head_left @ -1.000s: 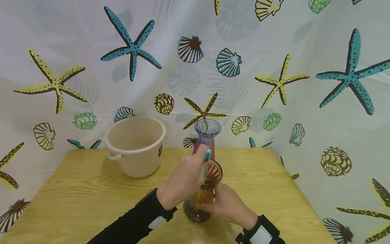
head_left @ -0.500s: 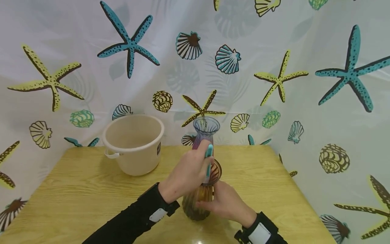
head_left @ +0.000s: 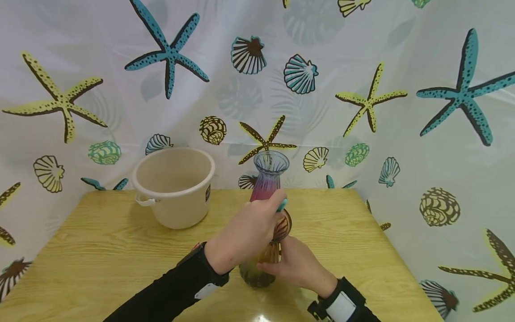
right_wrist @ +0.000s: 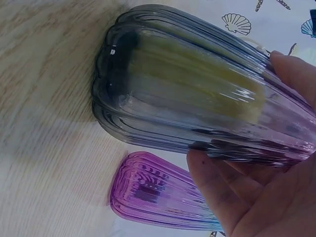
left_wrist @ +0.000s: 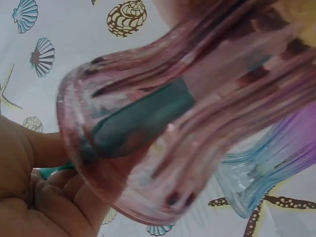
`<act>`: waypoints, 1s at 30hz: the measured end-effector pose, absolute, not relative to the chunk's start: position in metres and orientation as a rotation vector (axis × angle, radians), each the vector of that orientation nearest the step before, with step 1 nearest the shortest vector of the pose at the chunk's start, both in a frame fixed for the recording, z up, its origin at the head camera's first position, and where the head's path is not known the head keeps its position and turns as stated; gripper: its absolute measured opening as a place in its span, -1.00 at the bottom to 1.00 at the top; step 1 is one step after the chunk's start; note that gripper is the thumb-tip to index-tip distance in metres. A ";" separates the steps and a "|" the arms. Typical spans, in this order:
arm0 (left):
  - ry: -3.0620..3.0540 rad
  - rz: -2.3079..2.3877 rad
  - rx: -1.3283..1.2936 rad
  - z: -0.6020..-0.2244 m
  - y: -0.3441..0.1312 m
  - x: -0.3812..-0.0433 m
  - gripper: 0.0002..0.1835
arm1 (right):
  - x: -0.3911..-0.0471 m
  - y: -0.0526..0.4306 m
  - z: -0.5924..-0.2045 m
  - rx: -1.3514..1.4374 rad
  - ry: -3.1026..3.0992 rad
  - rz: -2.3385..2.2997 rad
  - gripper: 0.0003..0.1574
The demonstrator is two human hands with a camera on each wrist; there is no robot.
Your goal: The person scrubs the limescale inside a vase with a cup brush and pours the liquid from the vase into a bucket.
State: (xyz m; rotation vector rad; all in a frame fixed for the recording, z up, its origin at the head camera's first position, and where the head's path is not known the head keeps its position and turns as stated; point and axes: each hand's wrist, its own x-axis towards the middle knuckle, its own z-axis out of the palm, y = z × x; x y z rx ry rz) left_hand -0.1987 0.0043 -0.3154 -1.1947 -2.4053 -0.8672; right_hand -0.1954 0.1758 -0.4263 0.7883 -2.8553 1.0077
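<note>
My left hand [head_left: 247, 228] grips the teal handle [head_left: 283, 205] of a bottle brush above the mouth of a ribbed glass vase [head_left: 261, 275], amber above and smoky grey below. In the left wrist view the handle [left_wrist: 148, 118] runs down inside the flared neck. A yellow sponge head [right_wrist: 197, 74] shows through the glass in the right wrist view, inside the vase body. My right hand [head_left: 303, 266] holds that vase around its middle, thumb on the near side; its base is down at the table. The left fingers partly hide the vase mouth.
Right behind stands a second ribbed vase [head_left: 267, 181], blue at the rim and purple-pink lower down. A cream bucket [head_left: 181, 208] with a white side handle is at the back left of the wooden table [head_left: 120, 259]. A shell-and-starfish curtain [head_left: 257, 103] encloses the table.
My left hand raised the brush a little, then lowered it, so less of the teal handle shows above the vase now. My right hand keeps its hold; the head view has shifted slightly.
</note>
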 end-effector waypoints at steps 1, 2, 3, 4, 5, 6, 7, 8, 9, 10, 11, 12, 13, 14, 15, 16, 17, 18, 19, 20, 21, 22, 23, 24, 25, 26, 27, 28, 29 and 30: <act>-2.378 -0.873 -1.182 -0.318 0.003 -0.199 -0.90 | -0.195 0.175 -0.426 0.781 -2.860 1.007 0.04; -2.348 -0.878 -1.163 -0.321 0.001 -0.200 -0.89 | -0.195 0.175 -0.426 0.774 -2.865 1.008 0.03; -2.330 -0.891 -1.146 -0.323 -0.001 -0.201 -0.88 | -0.195 0.175 -0.425 0.767 -2.873 1.008 0.02; -2.311 -0.917 -1.130 -0.326 -0.003 -0.201 -0.87 | -0.194 0.174 -0.425 0.762 -2.877 1.010 0.01; -2.297 -0.938 -1.116 -0.328 -0.004 -0.202 -0.86 | -0.194 0.174 -0.425 0.759 -2.882 1.008 0.02; -2.285 -0.969 -1.106 -0.330 -0.006 -0.202 -0.87 | -0.194 0.174 -0.425 0.755 -2.884 1.008 0.03; -2.272 -0.995 -1.096 -0.331 -0.007 -0.203 -0.87 | -0.194 0.174 -0.425 0.756 -2.881 1.007 0.03; -2.264 -1.027 -1.090 -0.332 -0.008 -0.204 -0.87 | -0.194 0.174 -0.425 0.756 -2.878 1.008 0.04; -2.260 -1.058 -1.084 -0.333 -0.008 -0.205 -0.87 | -0.195 0.174 -0.425 0.756 -2.875 1.009 0.05; -2.251 -1.084 -1.077 -0.333 -0.008 -0.206 -0.88 | -0.195 0.175 -0.426 0.755 -2.871 1.010 0.05; -2.250 -1.101 -1.069 -0.334 -0.008 -0.207 -0.89 | -0.195 0.175 -0.426 0.754 -2.870 1.010 0.05; -2.253 -1.117 -1.060 -0.335 -0.007 -0.208 -0.89 | -0.195 0.175 -0.426 0.752 -2.869 1.020 0.04; -2.259 -1.127 -1.053 -0.335 -0.006 -0.209 -0.89 | -0.195 0.176 -0.427 0.750 -2.871 1.024 0.03; -2.268 -1.132 -1.045 -0.335 -0.005 -0.209 -0.88 | -0.195 0.176 -0.427 0.747 -2.876 1.029 0.02; -2.279 -1.135 -1.043 -0.335 -0.004 -0.209 -0.88 | -0.195 0.176 -0.427 0.745 -2.881 1.037 0.01; -2.290 -1.131 -1.044 -0.335 -0.002 -0.209 -0.88 | -0.194 0.176 -0.428 0.745 -2.885 1.040 0.00; -2.299 -1.125 -1.052 -0.334 -0.001 -0.208 -0.88 | -0.194 0.176 -0.428 0.745 -2.887 1.043 0.00; -2.308 -1.114 -1.062 -0.333 0.001 -0.208 -0.89 | -0.194 0.176 -0.428 0.745 -2.889 1.045 -0.01; -2.317 -1.098 -1.076 -0.332 0.002 -0.207 -0.89 | -0.194 0.176 -0.429 0.746 -2.891 1.039 -0.01; -2.327 -1.083 -1.089 -0.331 0.002 -0.207 -0.90 | -0.194 0.176 -0.429 0.749 -2.888 1.041 -0.02; -2.336 -1.070 -1.104 -0.329 0.003 -0.206 -0.89 | -0.194 0.176 -0.429 0.754 -2.885 1.042 -0.02; -2.343 -1.047 -1.115 -0.327 0.003 -0.206 -0.90 | -0.194 0.176 -0.429 0.759 -2.882 1.041 -0.02; -2.353 -1.029 -1.124 -0.325 0.003 -0.205 -0.90 | -0.194 0.176 -0.429 0.765 -2.877 1.040 -0.02; -2.365 -1.013 -1.131 -0.323 0.003 -0.205 -0.90 | -0.194 0.176 -0.429 0.770 -2.874 1.040 -0.04; -2.374 -0.996 -1.134 -0.321 0.003 -0.205 -0.89 | -0.195 0.176 -0.429 0.776 -2.870 1.040 -0.04; -2.387 -0.978 -1.135 -0.319 0.003 -0.205 -0.90 | -0.195 0.176 -0.429 0.783 -2.866 1.042 -0.06; -2.398 -0.958 -1.136 -0.317 0.003 -0.204 -0.89 | -0.196 0.176 -0.429 0.786 -2.862 1.042 -0.07; -2.408 -0.929 -1.137 -0.315 0.004 -0.204 -0.89 | -0.196 0.176 -0.429 0.789 -2.858 1.042 -0.07; -2.422 -0.897 -1.137 -0.313 0.004 -0.203 -0.89 | -0.196 0.176 -0.429 0.792 -2.855 1.039 -0.06; -2.435 -0.863 -1.138 -0.312 0.005 -0.202 -0.89 | -0.196 0.176 -0.428 0.789 -2.854 1.040 -0.06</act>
